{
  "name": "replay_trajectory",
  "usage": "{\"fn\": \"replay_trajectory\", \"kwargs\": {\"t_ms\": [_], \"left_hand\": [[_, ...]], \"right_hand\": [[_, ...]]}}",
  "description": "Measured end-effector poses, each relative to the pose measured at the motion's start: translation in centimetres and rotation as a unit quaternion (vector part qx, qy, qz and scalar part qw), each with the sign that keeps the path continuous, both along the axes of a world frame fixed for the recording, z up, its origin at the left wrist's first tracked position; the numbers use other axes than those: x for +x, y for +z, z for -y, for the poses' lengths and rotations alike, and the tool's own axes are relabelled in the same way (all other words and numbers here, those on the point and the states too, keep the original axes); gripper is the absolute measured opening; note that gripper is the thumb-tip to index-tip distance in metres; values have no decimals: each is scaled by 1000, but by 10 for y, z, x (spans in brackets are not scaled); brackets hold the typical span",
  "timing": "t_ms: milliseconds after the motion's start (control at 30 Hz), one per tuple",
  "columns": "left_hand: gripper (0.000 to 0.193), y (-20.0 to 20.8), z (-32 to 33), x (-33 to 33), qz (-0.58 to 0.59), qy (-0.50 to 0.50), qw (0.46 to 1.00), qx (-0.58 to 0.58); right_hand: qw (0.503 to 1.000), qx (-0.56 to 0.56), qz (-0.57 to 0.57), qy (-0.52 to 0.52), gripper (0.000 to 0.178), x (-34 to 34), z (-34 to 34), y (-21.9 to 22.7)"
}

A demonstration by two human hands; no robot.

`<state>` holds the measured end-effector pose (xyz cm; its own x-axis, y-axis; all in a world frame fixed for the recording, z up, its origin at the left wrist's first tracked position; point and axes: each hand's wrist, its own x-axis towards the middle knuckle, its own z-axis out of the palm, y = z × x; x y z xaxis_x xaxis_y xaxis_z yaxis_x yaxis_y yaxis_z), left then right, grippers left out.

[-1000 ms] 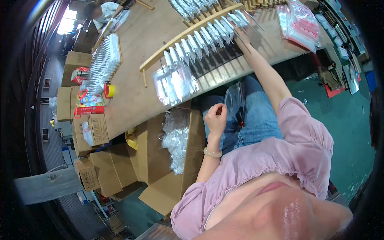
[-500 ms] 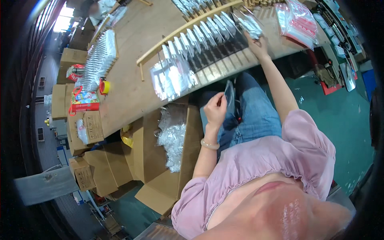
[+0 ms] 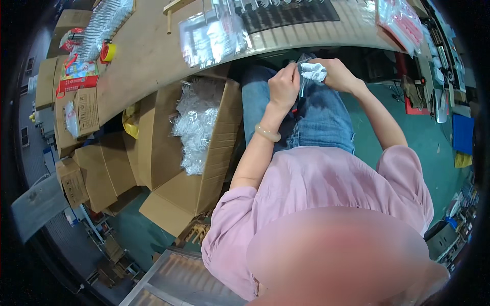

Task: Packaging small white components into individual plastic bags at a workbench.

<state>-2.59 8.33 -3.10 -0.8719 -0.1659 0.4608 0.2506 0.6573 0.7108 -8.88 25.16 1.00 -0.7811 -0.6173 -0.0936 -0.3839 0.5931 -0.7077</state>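
Note:
Over my lap, just below the table edge, my two hands are close together. My left hand [image 3: 284,87] is closed, thumb and fingers pinching a clear plastic bag [image 3: 303,60]. My right hand [image 3: 341,75] is closed on a small crumpled white bundle [image 3: 313,72], which sits at the bag between both hands. Whether the bundle is inside the bag or only against it I cannot tell. On the table ahead lies a stack of clear bags [image 3: 210,42], beside a black mat [image 3: 291,18] with a row of thin metal pieces at its far side.
An open cardboard carton [image 3: 218,135] at my left holds a heap of clear plastic bags [image 3: 196,127]. A rack of wrapped pieces [image 3: 102,25] and a yellow tape roll [image 3: 108,52] are at the table's left. Red-printed plastic bags [image 3: 400,25] lie on the right corner.
My right hand has come from the rack on the table down to my lap with the white bundle. My left hand, still with the clear bag, has met it. The view has tilted downward.

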Motion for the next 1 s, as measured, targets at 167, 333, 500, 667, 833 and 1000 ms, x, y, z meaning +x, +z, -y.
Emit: {"fn": "replay_trajectory", "kwargs": {"t_ms": [167, 333, 500, 667, 833, 1000], "left_hand": [[9, -3, 2, 6, 18, 6, 1000, -8], [8, -8, -3, 9, 45, 14, 999, 6], [9, -9, -9, 4, 44, 24, 999, 17], [11, -10, -10, 6, 53, 27, 998, 17], [11, -10, -12, 5, 50, 32, 998, 22], [11, -3, -12, 5, 58, 23, 998, 30]], "right_hand": [[992, 97, 23, 81, 34, -11, 9, -13], [974, 72, 215, 21, 33, -4, 14, -2], [970, 105, 216, 26, 42, -11, 7, -14], [970, 26, 242, -16, 51, -1, 8, -3], [973, 111, 199, 34, 58, -7, 7, 10], [984, 137, 53, 104, 51, -11, 4, -2]]}}
